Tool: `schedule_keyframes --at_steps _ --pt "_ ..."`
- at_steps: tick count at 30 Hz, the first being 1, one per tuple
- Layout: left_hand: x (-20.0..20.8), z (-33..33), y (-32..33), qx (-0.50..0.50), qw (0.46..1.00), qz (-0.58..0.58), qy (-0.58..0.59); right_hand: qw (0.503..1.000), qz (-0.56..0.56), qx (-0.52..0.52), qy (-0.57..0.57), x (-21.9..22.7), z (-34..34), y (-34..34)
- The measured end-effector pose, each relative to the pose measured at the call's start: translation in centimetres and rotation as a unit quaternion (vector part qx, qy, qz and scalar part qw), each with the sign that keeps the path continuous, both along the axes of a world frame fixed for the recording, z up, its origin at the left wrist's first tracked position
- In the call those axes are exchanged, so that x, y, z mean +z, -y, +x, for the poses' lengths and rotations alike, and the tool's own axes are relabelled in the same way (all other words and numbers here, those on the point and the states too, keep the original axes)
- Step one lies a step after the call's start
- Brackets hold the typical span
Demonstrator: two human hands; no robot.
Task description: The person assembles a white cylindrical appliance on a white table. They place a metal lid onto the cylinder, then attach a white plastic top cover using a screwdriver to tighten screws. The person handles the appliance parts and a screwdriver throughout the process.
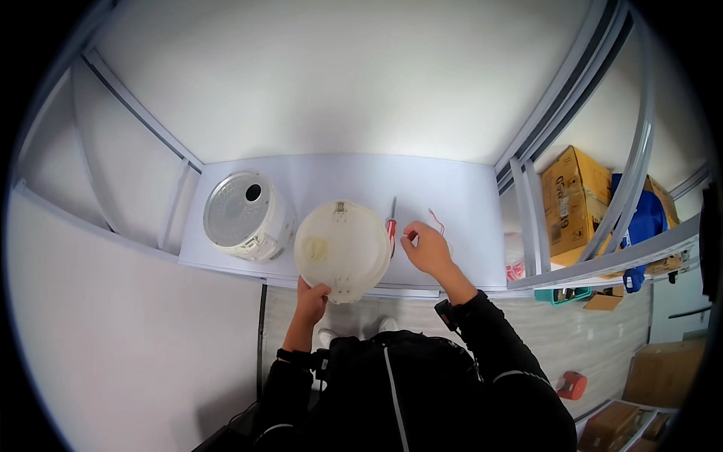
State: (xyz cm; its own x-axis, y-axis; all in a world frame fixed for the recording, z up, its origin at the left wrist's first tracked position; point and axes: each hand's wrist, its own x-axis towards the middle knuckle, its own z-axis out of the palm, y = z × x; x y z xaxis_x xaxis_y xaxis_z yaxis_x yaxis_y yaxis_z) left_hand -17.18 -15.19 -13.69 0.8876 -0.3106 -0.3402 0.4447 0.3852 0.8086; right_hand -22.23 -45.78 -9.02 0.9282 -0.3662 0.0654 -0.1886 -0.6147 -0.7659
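Note:
My left hand (312, 303) grips a round off-white plastic cover (350, 256) by its lower left edge, the thumb on top. The cover shows a yellowish stain and small fittings at its top and bottom edges. To the right of it, my right hand (428, 248) hovers with fingers curled into a pinch; whatever is between the fingertips is too small to make out. A screwdriver (392, 227) with a red handle lies between the cover and that hand. Beyond the right hand rests a thin red wire (436, 218). A white cylindrical appliance body (248, 215) stands at the left.
The white table (339, 169) has a wall behind it and metal frame posts (532, 218) at its right. Past the posts are a cardboard box (576, 200), a blue bag (644, 226) and a green bin (562, 294). A red container (573, 385) sits on the floor.

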Motion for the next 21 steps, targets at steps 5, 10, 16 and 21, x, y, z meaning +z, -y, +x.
schedule_keyframes --at_steps 5,10,16,21 --pt "0.2 -1.9 -2.4 0.001 1.0 0.005 -0.012 0.992 -0.091 0.093 -0.006 -2.5 1.4 -1.9" --pt "-2.1 -2.1 -5.1 -0.027 0.999 0.038 0.0 0.97 -0.215 0.113 -0.03 -4.6 2.7 -3.2" --pt "-3.0 -2.1 -5.4 -0.048 0.998 0.034 -0.002 0.953 -0.264 0.079 -0.124 -3.9 3.4 -3.9" --pt "-2.6 -2.1 -3.3 -0.028 0.999 0.014 -0.022 0.954 -0.221 0.082 -0.184 -4.7 4.4 -2.9"
